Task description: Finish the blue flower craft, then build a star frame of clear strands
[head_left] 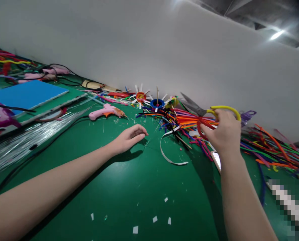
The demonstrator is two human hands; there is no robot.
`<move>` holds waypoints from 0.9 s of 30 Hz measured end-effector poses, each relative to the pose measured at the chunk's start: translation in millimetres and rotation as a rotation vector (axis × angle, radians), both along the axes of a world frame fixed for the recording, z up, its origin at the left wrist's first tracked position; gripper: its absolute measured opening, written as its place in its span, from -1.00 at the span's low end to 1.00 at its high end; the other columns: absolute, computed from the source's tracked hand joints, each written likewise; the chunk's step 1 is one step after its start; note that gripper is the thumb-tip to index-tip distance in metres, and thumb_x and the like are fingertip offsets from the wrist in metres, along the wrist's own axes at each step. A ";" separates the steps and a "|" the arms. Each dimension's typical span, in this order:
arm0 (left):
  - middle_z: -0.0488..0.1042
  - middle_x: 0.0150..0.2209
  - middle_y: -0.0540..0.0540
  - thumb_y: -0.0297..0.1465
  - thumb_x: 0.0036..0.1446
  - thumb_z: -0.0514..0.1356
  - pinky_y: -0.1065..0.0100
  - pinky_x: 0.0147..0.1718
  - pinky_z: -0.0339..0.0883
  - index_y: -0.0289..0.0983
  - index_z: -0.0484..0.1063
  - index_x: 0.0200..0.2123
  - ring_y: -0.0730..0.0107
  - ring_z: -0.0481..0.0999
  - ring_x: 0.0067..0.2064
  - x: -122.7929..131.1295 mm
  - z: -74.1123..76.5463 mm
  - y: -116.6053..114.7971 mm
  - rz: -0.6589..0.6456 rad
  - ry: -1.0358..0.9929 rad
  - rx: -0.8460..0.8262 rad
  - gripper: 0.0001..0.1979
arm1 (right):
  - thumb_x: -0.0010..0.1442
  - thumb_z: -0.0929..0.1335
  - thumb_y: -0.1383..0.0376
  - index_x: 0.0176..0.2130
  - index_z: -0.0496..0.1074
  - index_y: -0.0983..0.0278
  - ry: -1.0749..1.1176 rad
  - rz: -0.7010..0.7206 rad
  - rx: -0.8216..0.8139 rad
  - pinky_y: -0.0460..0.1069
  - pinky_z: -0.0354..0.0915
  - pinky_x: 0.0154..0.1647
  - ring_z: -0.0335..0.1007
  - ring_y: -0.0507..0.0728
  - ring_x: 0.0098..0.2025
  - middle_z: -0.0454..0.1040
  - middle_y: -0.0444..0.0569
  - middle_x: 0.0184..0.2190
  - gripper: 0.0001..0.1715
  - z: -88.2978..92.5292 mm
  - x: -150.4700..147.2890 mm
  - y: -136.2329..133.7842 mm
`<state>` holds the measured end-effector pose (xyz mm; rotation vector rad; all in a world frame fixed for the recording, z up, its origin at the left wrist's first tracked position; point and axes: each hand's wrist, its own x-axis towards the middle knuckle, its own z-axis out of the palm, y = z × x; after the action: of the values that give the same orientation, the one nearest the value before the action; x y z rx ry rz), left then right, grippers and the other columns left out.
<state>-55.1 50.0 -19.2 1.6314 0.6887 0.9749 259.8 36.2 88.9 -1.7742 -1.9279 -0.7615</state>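
Note:
My right hand (223, 135) is closed around the handles of a pair of scissors (198, 108), one loop yellow and one red. Their blades point up and left, over a bundle of pipe cleaners. Above the green table, my left hand (130, 138) is loosely curved, thumb apart from the fingers, with nothing visible in it. A curled white strip (165, 155) lies to the right of that hand. Beyond it stand a blue wheel-like piece (157, 103) and an orange one (140, 97), both with white strips radiating out.
A pink glue gun (106, 111) lies beyond my left hand, its cord running left. Orange pipe cleaners (187, 119) pile up along the wall. A phone (216, 160) is partly behind my right wrist. White paper scraps (135, 230) lie in front, and a blue board (31, 95) at left.

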 end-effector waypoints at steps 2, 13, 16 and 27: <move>0.43 -0.15 -0.15 -0.22 0.19 0.10 0.12 -0.04 0.23 -0.26 0.31 -0.17 0.26 0.40 -0.08 -0.1 0.8 0.1 0.006 0.016 0.008 -0.76 | 0.09 0.34 0.13 0.02 0.27 0.33 -0.083 0.055 -0.019 0.17 0.13 -0.08 0.26 0.32 -0.05 0.37 0.17 -0.13 -0.46 -4.5 -6.0 14.9; 0.41 -0.16 -0.16 -0.22 0.21 0.08 0.16 -0.06 0.25 -0.29 0.35 -0.18 0.26 0.40 -0.09 -0.6 -0.1 1.2 0.013 0.032 0.048 -0.74 | 0.12 0.33 0.28 -0.05 0.33 0.32 -0.377 0.474 -0.131 0.10 0.07 -0.07 0.27 0.28 -0.09 0.42 0.12 -0.15 -0.63 -26.3 -65.7 81.9; 0.40 -0.16 -0.16 -0.24 0.22 0.07 0.17 -0.07 0.25 -0.30 0.35 -0.17 0.26 0.39 -0.09 -0.6 0.2 1.0 0.008 0.031 0.057 -0.74 | 0.11 0.33 0.31 -0.04 0.34 0.31 -0.364 0.518 -0.153 0.11 0.07 -0.05 0.26 0.27 -0.07 0.42 0.12 -0.13 -0.63 -33.6 -75.8 94.2; 0.40 -0.17 -0.17 -0.21 0.21 0.08 0.18 -0.10 0.28 -0.31 0.37 -0.19 0.25 0.40 -0.12 -1.3 0.2 3.2 0.025 0.046 0.083 -0.72 | 0.12 0.32 0.37 -0.04 0.36 0.30 -0.430 0.630 -0.125 0.07 0.08 -0.07 0.25 0.24 -0.11 0.45 0.04 -0.18 -0.64 -52.9 -94.6 116.0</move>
<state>-56.4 53.2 -18.9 1.7256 0.7093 0.9979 165.2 152.2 36.0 -0.9882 -2.6632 -0.8360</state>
